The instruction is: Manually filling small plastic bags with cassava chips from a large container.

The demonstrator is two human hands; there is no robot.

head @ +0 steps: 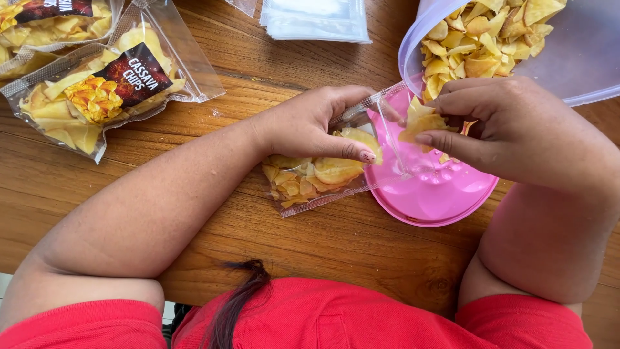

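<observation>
My left hand [316, 126] grips a clear plastic bag [310, 184] partly filled with yellow-orange chips, holding its mouth open over a pink lid [439, 197]. My right hand [510, 126] pinches several chips [420, 121] at the bag's mouth. Just above it, a tilted clear tub [581, 58] full of pale yellow chips [481, 32] rests with its rim on the pink lid.
Two sealed bags of chips with dark labels [110, 87] [48, 22] lie at the top left of the wooden table [336, 239]. A stack of flat clear bags [316, 19] sits at the top centre. The table's near edge runs along my red shirt.
</observation>
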